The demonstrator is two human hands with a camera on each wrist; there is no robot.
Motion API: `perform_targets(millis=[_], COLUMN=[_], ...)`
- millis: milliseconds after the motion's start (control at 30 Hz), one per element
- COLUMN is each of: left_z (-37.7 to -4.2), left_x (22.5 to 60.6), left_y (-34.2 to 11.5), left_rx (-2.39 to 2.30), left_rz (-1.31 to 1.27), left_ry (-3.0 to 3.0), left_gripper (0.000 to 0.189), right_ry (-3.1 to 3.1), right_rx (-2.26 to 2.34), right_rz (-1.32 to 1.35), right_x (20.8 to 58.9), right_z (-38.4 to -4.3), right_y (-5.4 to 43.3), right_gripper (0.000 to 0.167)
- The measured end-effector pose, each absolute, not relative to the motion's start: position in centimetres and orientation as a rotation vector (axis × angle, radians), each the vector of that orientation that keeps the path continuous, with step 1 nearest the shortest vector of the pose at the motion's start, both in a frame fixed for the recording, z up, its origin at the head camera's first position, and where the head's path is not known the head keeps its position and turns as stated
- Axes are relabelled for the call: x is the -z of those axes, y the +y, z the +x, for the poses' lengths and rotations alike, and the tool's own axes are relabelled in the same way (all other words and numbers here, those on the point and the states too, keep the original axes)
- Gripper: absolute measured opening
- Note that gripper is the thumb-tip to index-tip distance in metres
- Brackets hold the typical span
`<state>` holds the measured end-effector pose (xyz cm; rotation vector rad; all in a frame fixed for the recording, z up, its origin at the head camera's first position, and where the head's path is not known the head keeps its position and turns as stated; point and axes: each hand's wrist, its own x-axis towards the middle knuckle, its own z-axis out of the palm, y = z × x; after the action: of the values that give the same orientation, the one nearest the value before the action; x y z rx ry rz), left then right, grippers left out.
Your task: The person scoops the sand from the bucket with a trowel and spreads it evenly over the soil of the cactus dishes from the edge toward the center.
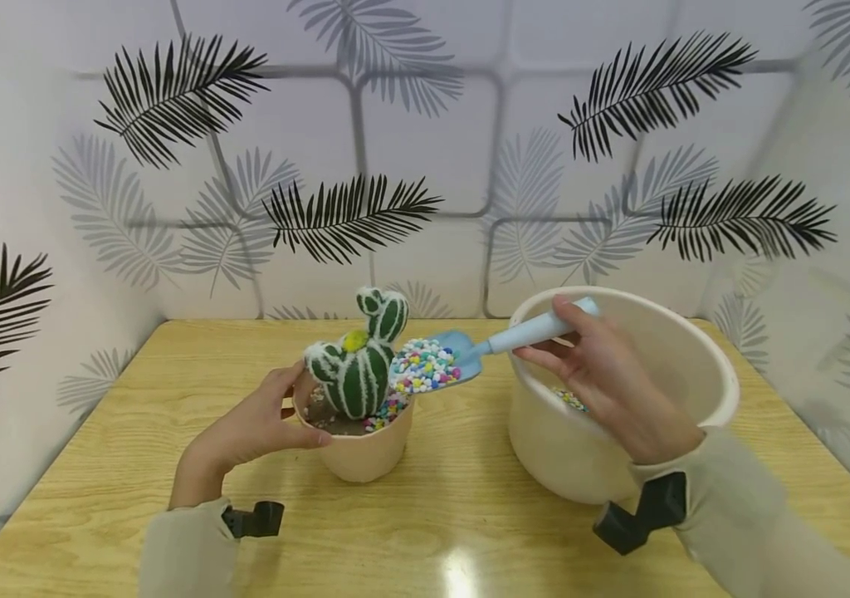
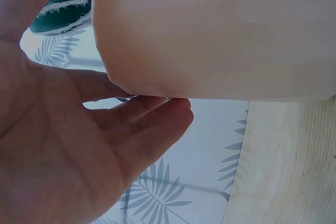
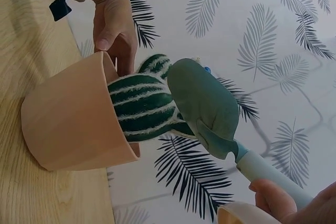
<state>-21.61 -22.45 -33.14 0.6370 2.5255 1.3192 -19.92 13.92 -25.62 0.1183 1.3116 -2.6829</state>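
My right hand grips the handle of a light blue trowel heaped with small multicoloured pebbles. The scoop is held level above the right rim of a peach flowerpot, close beside the cactus. In the pot stands a green toy cactus with white fuzzy ribs and a yellow tuft; brown filling and some coloured pebbles lie around its base. At the pot's left side my left hand holds the rim, thumb in front and fingers against the wall. The right wrist view shows the trowel's underside.
A large cream tub stands to the right, with more coloured pebbles inside, partly hidden by my right hand. Both containers rest on a wooden table. A leaf-patterned backdrop rises behind the table and at both sides.
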Motion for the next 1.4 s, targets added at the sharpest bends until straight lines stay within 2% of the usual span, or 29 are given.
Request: perform_targets(millis=[633,1400], left_z=[-21.5,-21.4], left_x=[33.0,32.8], left_y=[-22.4,-22.3], left_rx=[-1.309,-1.237], left_rz=[0.585,0.605], left_ry=[2.503,2.572], left_gripper=[0.106,0.100], right_ry=[1.387,1.524], right_rx=[2.658,2.606], right_rz=[0.120,0.133], right_x=[25.7,25.7], right_z=[-20.0,-20.0], right_y=[13.1,12.2], right_gripper=[0.013,0.010])
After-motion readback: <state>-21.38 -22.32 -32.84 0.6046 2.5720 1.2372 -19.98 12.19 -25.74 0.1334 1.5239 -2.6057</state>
